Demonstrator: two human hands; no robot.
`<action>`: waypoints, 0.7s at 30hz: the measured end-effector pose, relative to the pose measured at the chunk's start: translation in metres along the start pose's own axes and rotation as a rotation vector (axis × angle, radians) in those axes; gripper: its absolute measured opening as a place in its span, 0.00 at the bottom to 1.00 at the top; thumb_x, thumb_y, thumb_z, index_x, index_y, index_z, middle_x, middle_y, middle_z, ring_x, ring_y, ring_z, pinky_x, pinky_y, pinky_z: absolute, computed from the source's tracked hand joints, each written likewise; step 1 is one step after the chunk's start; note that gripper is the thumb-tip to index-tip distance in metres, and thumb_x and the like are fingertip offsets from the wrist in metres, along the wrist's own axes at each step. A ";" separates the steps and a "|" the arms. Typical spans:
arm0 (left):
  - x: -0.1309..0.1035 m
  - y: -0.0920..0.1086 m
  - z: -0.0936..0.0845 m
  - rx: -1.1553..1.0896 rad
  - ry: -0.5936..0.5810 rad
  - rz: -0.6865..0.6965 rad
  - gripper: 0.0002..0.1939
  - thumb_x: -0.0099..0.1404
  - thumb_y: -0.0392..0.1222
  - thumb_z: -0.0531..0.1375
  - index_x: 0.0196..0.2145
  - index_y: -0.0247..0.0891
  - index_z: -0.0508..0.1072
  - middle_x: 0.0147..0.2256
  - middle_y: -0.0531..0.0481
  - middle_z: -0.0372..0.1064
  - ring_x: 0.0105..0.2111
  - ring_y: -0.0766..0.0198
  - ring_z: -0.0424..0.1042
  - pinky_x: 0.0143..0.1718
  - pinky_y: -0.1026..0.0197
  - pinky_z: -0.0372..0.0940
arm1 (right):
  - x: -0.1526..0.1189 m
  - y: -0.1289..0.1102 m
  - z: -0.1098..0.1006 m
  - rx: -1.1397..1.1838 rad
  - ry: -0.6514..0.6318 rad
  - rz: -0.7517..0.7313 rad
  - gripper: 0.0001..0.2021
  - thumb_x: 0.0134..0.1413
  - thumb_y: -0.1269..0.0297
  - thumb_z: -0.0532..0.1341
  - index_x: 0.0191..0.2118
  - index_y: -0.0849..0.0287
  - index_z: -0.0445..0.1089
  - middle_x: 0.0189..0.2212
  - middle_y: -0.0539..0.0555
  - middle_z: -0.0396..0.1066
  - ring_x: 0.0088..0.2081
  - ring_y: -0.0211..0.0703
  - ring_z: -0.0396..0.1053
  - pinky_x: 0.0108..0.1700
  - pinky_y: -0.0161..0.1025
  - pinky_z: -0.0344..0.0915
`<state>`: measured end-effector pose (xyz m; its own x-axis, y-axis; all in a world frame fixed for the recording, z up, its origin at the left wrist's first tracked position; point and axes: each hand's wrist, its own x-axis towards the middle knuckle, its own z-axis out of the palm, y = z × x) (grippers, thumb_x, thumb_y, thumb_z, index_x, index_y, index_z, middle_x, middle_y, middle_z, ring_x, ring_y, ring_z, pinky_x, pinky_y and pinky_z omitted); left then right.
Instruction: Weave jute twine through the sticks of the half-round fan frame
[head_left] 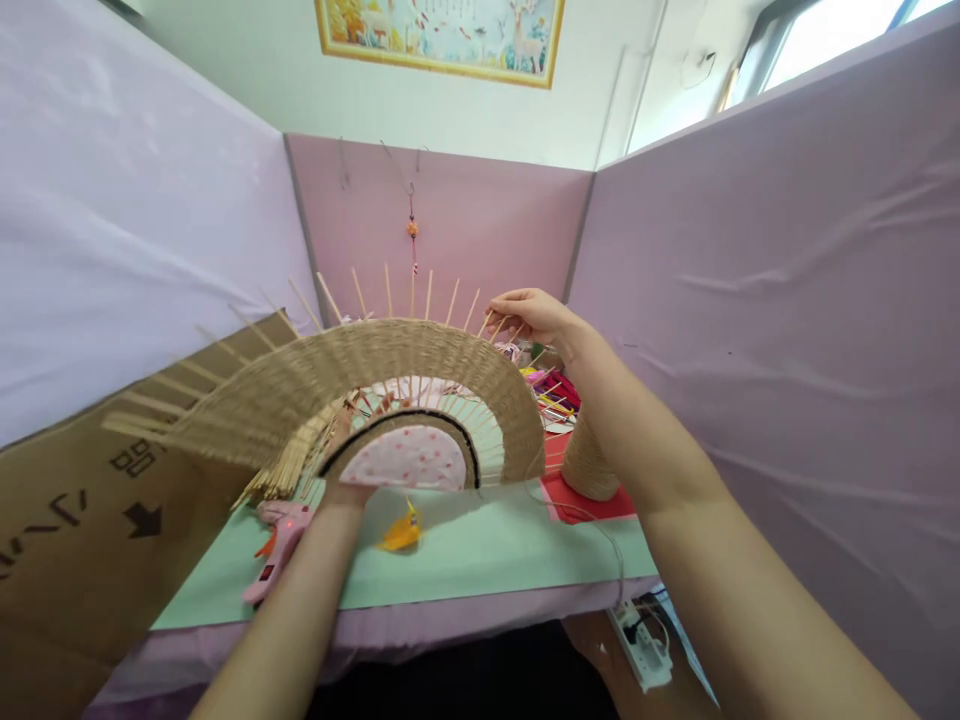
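A half-round woven fan [405, 345] is held up over the table, its thin wooden sticks fanning out past a band of tan twine weave. At its base is a semicircle of pink dotted cloth [405, 457] with a dark curved border. My left hand [346, 432] grips this base from behind, its fingers partly hidden by the fan. Up at the right of the outer rim, my right hand [531, 312] is closed in a pinch on a stick tip; whether twine is also between the fingers cannot be made out. A loose strand of twine [616, 545] hangs below the fan's right end.
A twine spool [589, 465] stands on red material at right. A pink glue gun [281, 545] lies beside my left forearm, near a bundle of sticks [289, 465]. A yellow-orange piece [403, 530] lies on the green tabletop [480, 555]. Cardboard [90, 540] leans at left; a power strip [641, 645] is below.
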<state>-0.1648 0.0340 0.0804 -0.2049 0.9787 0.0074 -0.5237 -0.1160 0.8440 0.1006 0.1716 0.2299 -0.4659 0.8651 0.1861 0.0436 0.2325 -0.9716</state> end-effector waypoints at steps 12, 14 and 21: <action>0.021 -0.012 -0.023 -0.117 0.113 0.249 0.16 0.52 0.31 0.67 0.39 0.40 0.72 0.37 0.52 0.76 0.33 0.69 0.75 0.39 0.65 0.70 | 0.009 0.032 -0.006 0.043 0.213 0.152 0.05 0.56 0.69 0.62 0.30 0.64 0.71 0.26 0.55 0.76 0.21 0.30 0.68 0.20 0.27 0.63; 0.020 -0.002 -0.030 -0.032 0.136 0.228 0.15 0.54 0.29 0.65 0.39 0.38 0.71 0.36 0.52 0.76 0.32 0.69 0.75 0.39 0.65 0.71 | -0.009 0.042 -0.008 -0.040 0.206 0.159 0.04 0.56 0.67 0.62 0.33 0.63 0.71 0.32 0.57 0.77 0.26 0.35 0.72 0.27 0.31 0.69; 0.020 0.000 -0.068 0.270 0.272 0.001 0.09 0.60 0.25 0.58 0.37 0.35 0.70 0.26 0.55 0.74 0.30 0.64 0.76 0.30 0.66 0.71 | -0.130 0.071 -0.051 -0.636 0.664 -0.116 0.20 0.52 0.56 0.63 0.48 0.60 0.69 0.48 0.61 0.72 0.51 0.50 0.69 0.56 0.51 0.64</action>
<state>-0.2248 0.0420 0.0443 -0.4367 0.8936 -0.1036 -0.2940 -0.0329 0.9552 0.2088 0.0983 0.1442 0.0955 0.8528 0.5135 0.5967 0.3638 -0.7152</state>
